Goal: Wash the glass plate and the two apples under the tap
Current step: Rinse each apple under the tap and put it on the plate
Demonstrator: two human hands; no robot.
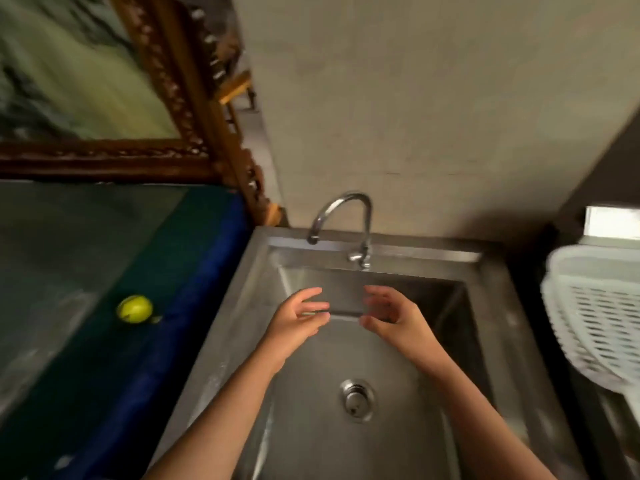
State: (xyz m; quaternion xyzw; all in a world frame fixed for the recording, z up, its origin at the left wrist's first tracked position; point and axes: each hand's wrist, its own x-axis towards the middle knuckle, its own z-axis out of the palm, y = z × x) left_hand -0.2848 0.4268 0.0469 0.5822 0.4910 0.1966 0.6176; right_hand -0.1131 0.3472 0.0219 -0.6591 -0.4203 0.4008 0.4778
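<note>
Both of my hands hover over the steel sink, below the tap. My left hand and my right hand face each other a short gap apart, fingers curled and spread. I see nothing held between them, and no glass plate shows anywhere. No water runs from the tap spout. One green apple lies on the dark glass-topped counter to the left of the sink, well clear of my left hand. A second apple is not in sight.
The sink drain sits below my hands. A white plastic basket stands to the right of the sink. A carved wooden frame leans behind the counter. A plain wall rises behind the tap.
</note>
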